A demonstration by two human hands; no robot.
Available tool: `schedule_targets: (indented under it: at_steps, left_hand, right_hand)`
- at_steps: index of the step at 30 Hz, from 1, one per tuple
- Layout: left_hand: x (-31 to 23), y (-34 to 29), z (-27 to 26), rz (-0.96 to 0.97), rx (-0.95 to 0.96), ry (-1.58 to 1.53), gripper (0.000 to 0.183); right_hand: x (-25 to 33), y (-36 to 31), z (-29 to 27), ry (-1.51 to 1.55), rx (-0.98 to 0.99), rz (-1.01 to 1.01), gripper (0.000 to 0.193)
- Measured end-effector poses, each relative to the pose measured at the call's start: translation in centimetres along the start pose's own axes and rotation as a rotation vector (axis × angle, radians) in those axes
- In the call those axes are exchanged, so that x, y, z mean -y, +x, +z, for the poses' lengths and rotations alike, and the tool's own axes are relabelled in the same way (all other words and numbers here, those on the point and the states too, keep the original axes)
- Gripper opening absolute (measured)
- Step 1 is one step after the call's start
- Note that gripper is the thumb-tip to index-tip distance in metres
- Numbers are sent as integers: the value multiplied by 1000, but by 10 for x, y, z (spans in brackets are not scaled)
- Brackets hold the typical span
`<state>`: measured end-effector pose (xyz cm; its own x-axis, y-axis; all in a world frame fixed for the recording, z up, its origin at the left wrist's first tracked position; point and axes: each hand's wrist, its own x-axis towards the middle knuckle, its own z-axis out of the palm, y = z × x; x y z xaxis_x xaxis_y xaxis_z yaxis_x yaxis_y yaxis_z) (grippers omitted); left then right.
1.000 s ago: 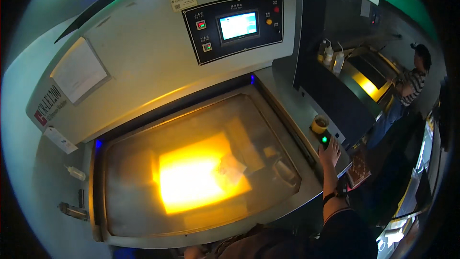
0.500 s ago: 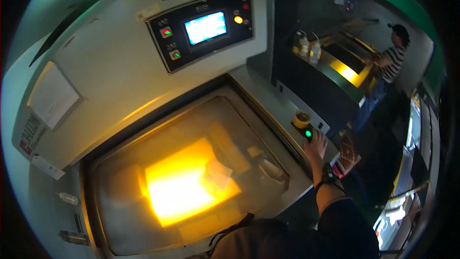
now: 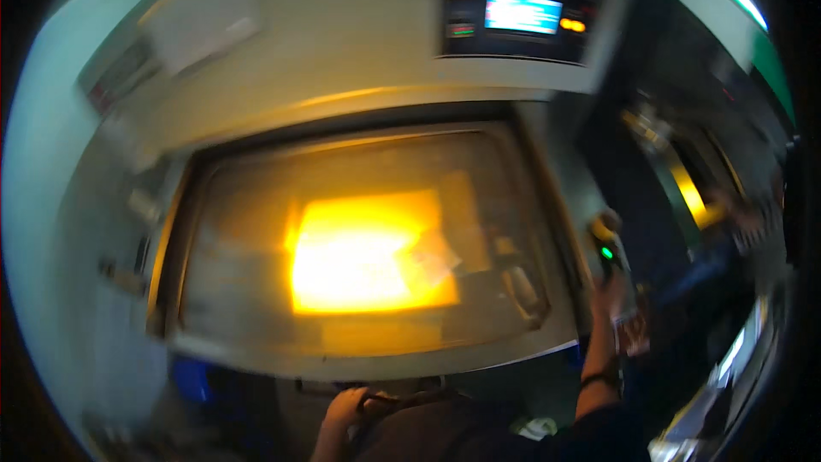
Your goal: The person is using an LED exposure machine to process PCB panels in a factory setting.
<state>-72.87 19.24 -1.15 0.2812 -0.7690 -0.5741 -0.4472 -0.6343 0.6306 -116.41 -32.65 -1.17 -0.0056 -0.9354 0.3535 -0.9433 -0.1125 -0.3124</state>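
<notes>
Yellow light glows under the glass bed [image 3: 239,222] of a large pale machine. A bright sheet [image 3: 355,274] lies there, with a small paler piece [image 3: 434,255] overlapping its right side. My right hand [image 3: 609,298] is at the right-hand ledge, touching or just short of a dark control with a green light [image 3: 607,252]; motion smears its fingers. Low at the machine's front edge, my left hand [image 3: 344,408] is curled beside a dark bar or strap [image 3: 376,397]. What it grips, if anything, is hidden.
Above the bed is a control panel [image 3: 523,15] with a lit screen. A roll-like thing [image 3: 605,222] stands by the green light. A clear bottle-like shape [image 3: 522,287] lies on the bed's right. Another person [image 3: 753,222], blurred, is at a second lit bed [image 3: 688,192].
The view has swung left and levelled, so the bed looks straighter. My left hand has come into sight at the front edge. My right hand stays by the green light, its fingers now blurred.
</notes>
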Motion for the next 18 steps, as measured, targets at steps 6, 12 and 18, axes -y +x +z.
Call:
schedule_targets:
  at_steps: [6, 12, 18]
  left_hand:
    - [-51, -60, -18, -56, 282, -611, 49]
    - [-49, -101, -26, -5, 236, -795, 48]
    - [-25, -117, -15, 167, 150, -412, 45]
  right_hand:
    - [5, 14, -15, -182, 103, 89, 59]
    - [34, 32, -18, -196, 190, 152, 56]
    - [6, 77, -1, -311, 380, 125, 58]
